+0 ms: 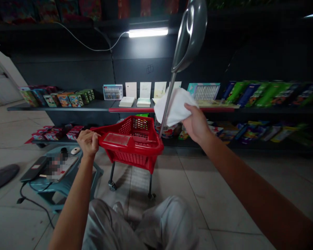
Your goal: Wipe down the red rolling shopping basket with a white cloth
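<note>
A red plastic shopping basket on wheels [131,140] stands on the tiled floor in front of my knees. My left hand [88,141] is closed around its left rim. A grey metal handle pole [169,100] rises from the basket's right side to a grey grip [190,33] at the top. My right hand [197,123] is closed on a white cloth [173,106], which is pressed against the pole about halfway up.
Dark shelves [67,108] behind the basket carry coloured boxes, cards and notebooks. A teal plastic stool [65,185] at the left holds a phone, a mouse and a cable. A fan base [1,175] lies at far left. A strip light [147,32] glows above.
</note>
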The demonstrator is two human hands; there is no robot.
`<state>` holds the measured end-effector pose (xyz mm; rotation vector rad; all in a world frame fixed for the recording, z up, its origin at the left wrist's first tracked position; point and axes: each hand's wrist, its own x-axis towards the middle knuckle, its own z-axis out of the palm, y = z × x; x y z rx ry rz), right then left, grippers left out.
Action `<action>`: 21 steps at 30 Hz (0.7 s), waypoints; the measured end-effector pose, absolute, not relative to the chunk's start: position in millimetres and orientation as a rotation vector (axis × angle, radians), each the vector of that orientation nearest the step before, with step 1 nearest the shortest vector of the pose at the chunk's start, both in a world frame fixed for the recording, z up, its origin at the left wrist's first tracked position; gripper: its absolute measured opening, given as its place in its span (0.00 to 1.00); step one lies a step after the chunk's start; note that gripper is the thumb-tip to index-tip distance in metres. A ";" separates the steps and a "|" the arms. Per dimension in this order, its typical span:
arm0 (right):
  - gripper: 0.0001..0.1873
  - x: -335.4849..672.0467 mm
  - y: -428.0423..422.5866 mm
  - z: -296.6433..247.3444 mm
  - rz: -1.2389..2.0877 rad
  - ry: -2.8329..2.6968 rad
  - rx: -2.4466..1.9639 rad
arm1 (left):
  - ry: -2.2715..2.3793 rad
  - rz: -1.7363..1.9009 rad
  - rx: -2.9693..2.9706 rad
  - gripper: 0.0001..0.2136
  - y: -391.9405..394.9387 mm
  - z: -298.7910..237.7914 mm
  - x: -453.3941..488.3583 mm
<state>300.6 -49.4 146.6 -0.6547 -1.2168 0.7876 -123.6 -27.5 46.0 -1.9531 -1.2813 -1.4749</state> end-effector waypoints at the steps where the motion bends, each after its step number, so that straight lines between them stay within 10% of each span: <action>1: 0.24 285.2 -53.9 155.6 0.745 -1.322 -0.629 | -1.287 -1.493 -1.956 0.21 -25.7 44.1 -125.6; 5: 0.41 249.0 -62.5 175.8 0.738 -1.415 -0.499 | -1.385 -1.511 -1.904 0.20 -20.6 39.2 -130.7; 21: 0.29 226.9 -30.2 112.4 0.547 -1.561 -0.595 | -1.448 -1.916 -1.273 0.13 -72.6 44.7 -71.5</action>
